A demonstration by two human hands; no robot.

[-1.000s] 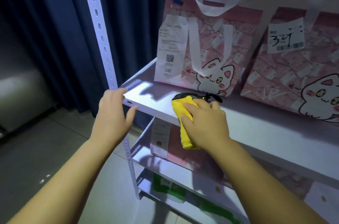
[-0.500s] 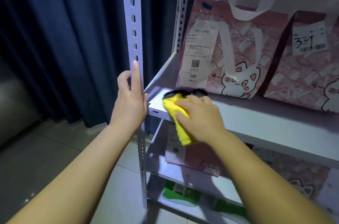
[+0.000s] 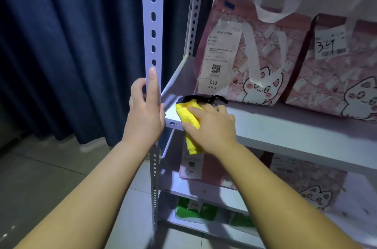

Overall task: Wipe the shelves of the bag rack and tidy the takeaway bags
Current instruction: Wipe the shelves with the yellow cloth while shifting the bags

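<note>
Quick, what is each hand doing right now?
Left hand: grips the white perforated metal upright of the rack.
Right hand: holds the yellow microfibre cloth, pressed on the corner of the white shelf.

- The yellow cloth (image 3: 188, 118) is half covered by the right hand (image 3: 212, 126) gripping it; its folds underneath cannot be told.
- The left hand (image 3: 145, 114) hides a stretch of the upright post (image 3: 153, 24) it holds; the picture's upper edge cuts off the post's top.
- The right pink bag (image 3: 326, 85) is cropped at the right edge, and its label (image 3: 330, 44) is blurred.
- The receipt (image 3: 221, 58) has fine print too small to read.
- The lower pink bag (image 3: 204, 171) is partly hidden behind the shelf (image 3: 285, 132), the cloth and the right forearm.
- The green bags (image 3: 195, 210) are blurred.
</note>
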